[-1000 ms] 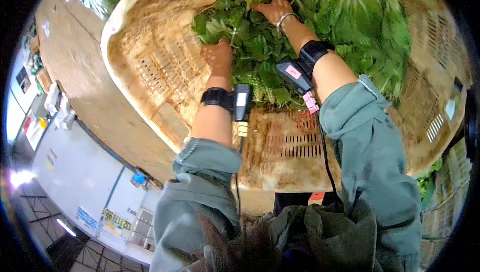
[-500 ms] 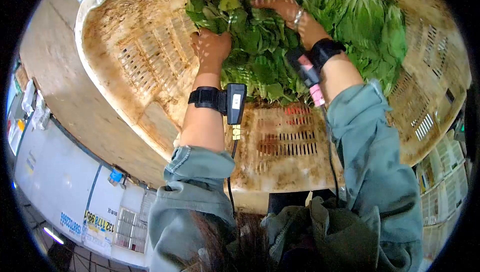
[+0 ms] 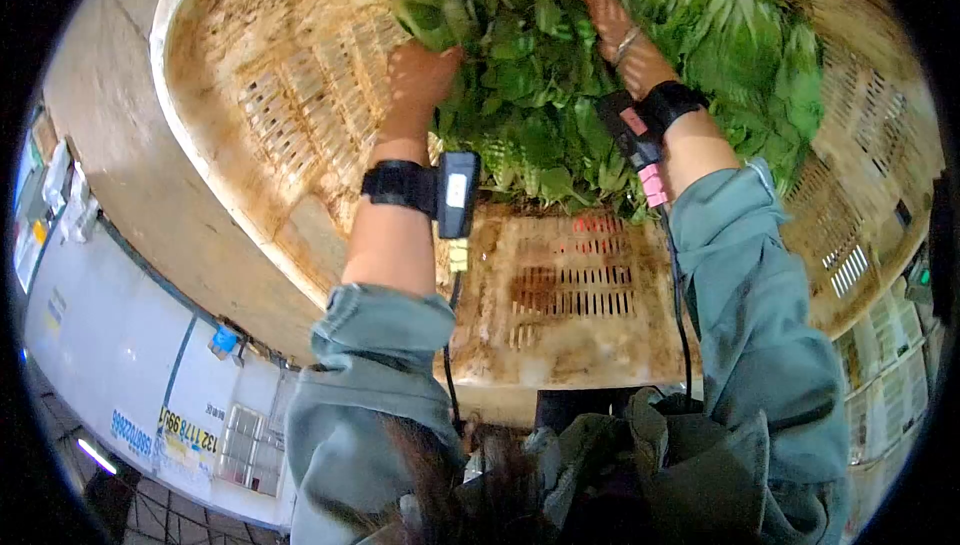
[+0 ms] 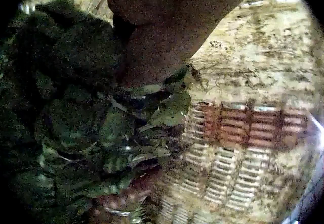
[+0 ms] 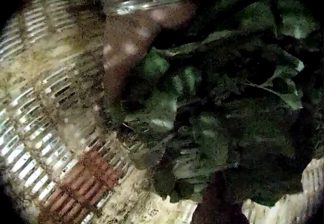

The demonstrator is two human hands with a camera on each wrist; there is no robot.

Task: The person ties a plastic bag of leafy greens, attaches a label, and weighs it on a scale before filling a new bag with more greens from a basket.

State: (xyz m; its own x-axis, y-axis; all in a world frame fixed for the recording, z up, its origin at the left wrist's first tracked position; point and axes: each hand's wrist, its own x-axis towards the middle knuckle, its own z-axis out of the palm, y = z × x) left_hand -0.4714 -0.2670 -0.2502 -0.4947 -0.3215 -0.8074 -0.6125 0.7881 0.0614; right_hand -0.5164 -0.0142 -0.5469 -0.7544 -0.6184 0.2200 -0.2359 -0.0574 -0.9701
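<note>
A thick bunch of leafy greens (image 3: 530, 95) lies in a large basket (image 3: 290, 105), between the two hands. My left hand (image 3: 420, 80) grips its left side; in the left wrist view the fingers run in among dark leaves (image 4: 76, 107) and their tips are hidden. On the other side my right hand (image 3: 612, 30), with a bracelet (image 3: 627, 43) at its wrist, holds the bunch near its far end. Leaves (image 5: 223, 128) cover most of its fingers in the right wrist view. A second pile of greens (image 3: 735, 65) lies right beside that hand.
The slotted, brown-stained basket wall rises at the left, with a curved pale rim (image 3: 165, 65). A wooden surface (image 3: 120, 135) runs along outside it. White panels (image 3: 90, 305) with printed numbers stand farther left. Cables (image 3: 452, 345) hang from the wrist cameras (image 3: 457, 195).
The greens between the hands have shifted and bunched up, with leaves now higher near the left hand. The right hand has moved slightly right and its fingers reach along the bunch's side.
</note>
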